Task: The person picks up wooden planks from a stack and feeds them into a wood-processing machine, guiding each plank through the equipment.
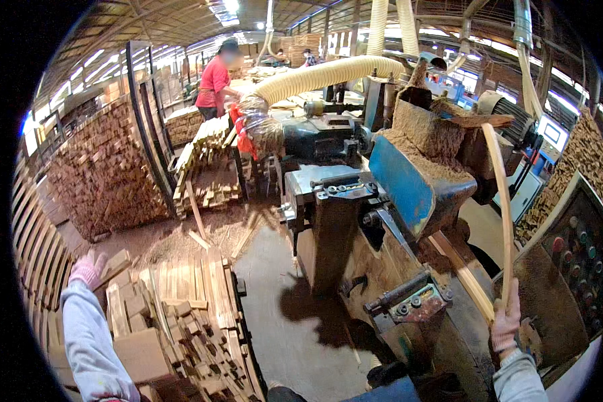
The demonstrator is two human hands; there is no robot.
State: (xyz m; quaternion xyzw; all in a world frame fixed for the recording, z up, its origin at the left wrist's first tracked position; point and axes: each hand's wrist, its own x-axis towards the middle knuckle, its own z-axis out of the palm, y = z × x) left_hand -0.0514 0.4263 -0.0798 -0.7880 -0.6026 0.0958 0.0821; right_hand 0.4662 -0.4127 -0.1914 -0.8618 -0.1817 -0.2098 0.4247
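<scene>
My right hand, in a pale pink glove, is closed around the lower end of a long, thin wooden strip. The strip rises, bowed by the lens, in front of the sawdust-covered machine. Another wooden strip lies on the machine bed, its near end close to that hand. Out to the left, my gloved left hand has its fingers stretched out and apart. It is beside a short wooden board, at the edge of a pile of wood pieces; whether it touches the board I cannot tell.
A control panel with coloured buttons stands at the right. A blue guard and a thick cream hose belong to the machinery ahead. Tall wood stacks stand at the left. A person in red works farther off.
</scene>
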